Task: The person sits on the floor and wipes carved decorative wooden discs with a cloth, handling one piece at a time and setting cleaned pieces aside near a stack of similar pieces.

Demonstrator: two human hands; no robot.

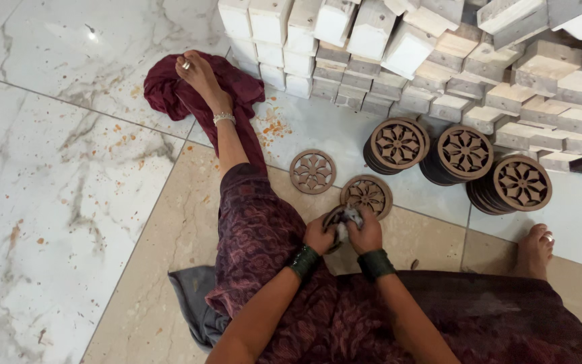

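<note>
Down over the lap, the left hand pinches the rim of a carved wooden disc while the right hand presses a pale rag onto it, a light, stiff piece whose thin fretwork looks breakable, best held by its edge.

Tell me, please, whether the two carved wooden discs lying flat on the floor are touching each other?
Apart. The head view shows bare floor between the left disc and the right disc.
</note>
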